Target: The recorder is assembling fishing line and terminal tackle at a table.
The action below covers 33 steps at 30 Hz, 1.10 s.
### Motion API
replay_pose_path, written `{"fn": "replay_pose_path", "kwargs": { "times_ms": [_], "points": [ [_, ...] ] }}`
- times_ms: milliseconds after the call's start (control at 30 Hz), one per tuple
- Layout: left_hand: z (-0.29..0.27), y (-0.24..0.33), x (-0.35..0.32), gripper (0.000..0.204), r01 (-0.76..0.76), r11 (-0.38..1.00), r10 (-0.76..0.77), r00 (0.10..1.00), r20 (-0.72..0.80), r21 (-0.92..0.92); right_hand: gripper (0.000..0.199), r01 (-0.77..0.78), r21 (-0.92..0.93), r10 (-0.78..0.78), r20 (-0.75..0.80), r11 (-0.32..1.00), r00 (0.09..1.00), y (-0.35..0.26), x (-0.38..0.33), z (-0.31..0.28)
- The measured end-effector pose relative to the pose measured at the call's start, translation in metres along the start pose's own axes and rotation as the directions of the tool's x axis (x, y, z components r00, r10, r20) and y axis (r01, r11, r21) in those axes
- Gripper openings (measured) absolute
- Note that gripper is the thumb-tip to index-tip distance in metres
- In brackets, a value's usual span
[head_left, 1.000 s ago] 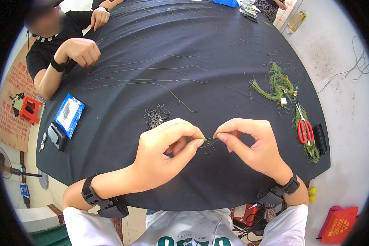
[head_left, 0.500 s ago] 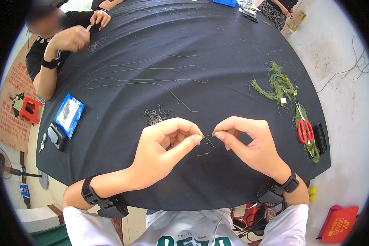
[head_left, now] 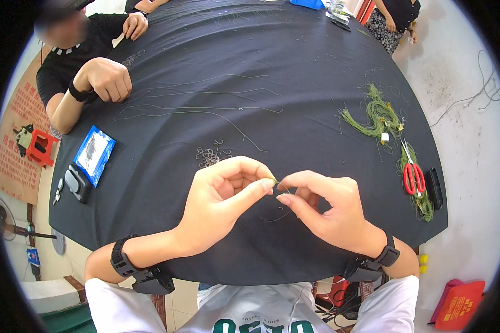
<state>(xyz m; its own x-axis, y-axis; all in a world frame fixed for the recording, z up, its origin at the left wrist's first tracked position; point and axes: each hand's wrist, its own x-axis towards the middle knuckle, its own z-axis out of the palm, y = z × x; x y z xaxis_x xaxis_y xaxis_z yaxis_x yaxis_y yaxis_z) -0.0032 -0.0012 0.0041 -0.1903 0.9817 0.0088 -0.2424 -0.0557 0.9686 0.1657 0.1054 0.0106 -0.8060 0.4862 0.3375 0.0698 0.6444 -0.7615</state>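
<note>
My left hand [head_left: 216, 208] is closed, thumb and forefinger pinching a thin green fishing line [head_left: 273, 220] that curls down below the fingertips. Right beside it, my right hand [head_left: 341, 208] has its thumb and forefinger a little apart, with the line passing close to their tips. Whatever sits inside the left pinch is too small to make out. Just beyond my left hand lies a pile of small dark fish hooks [head_left: 210, 157]. Several cut lengths of line [head_left: 205, 108] stretch across the black cloth farther away.
Green line bundles [head_left: 378, 114] lie at the right, with red-handled scissors [head_left: 413, 176] and a black case [head_left: 434, 188] nearer. A blue packet [head_left: 94, 155] and a grey-black device [head_left: 76, 184] lie left. A co-worker's hand [head_left: 110, 79] rests on the far left of the tablecloth [head_left: 294, 133].
My right thumb and forefinger have parted from their pinch on the line and moved left toward my left fingertips. The co-worker's near hand has come down toward the table.
</note>
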Motion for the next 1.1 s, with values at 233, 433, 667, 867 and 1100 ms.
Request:
{"fn": "replay_pose_path", "kwargs": {
  "times_ms": [233,433,667,867,1100],
  "points": [
    [0.003,-0.002,0.000,0.011,-0.003,1.000,0.003,1.000,0.017,0.008,0.013,0.236,-0.202,-0.264,-0.124,0.950,0.956,0.004,0.000,0.000],
    [0.005,-0.004,0.001,0.011,-0.021,0.999,0.022,1.000,-0.014,0.025,0.013,0.186,-0.185,-0.210,-0.120,0.965,0.970,0.005,0.000,-0.001],
    [0.003,-0.003,0.002,0.010,0.023,1.000,-0.024,0.998,-0.050,-0.013,0.011,0.031,-0.059,-0.035,-0.066,0.998,0.997,0.006,0.000,0.001],
    [0.004,-0.004,0.002,0.009,-0.017,1.000,0.016,0.998,-0.065,-0.023,0.009,0.122,-0.105,-0.129,-0.065,0.987,0.990,0.005,-0.002,0.006],
    [0.001,-0.012,0.001,0.008,-0.251,0.905,0.284,0.958,-0.049,0.344,0.011,0.250,-0.284,-0.272,-0.039,0.926,0.962,-0.005,-0.005,0.005]
  ]
}}
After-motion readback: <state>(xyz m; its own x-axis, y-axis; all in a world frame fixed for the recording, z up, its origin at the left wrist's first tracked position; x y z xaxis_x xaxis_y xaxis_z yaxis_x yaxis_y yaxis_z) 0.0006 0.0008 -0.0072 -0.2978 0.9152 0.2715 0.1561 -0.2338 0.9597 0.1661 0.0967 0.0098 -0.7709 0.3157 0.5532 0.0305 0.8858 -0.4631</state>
